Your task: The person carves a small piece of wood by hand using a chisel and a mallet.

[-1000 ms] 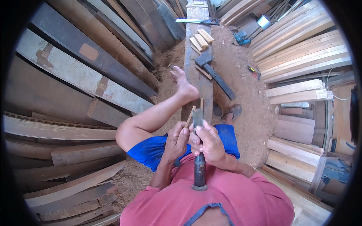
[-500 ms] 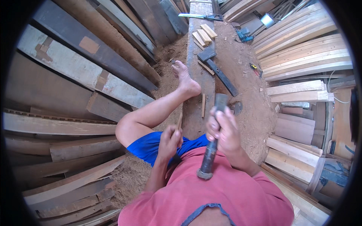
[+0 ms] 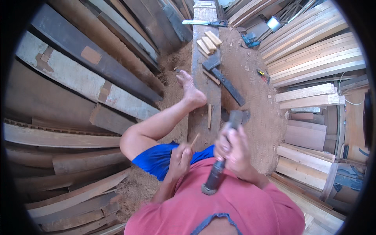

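Across the bench's far part lies a saw. On its middle are wood blocks and a hammer, whose handle reaches past the bench's right edge; one wood strip lies on its nearer part. At the bench's near end are the left hand with a stick, and, farther right, the right hand with a chisel. Boards stand left of the bench, lumber right.

Bench: extends from view centre to 12 o'clock; saw lies across it at 12 o'clock; blocks sit between 12 and 1; hammer and one stick at 1, handle overhanging; second stick at 3.
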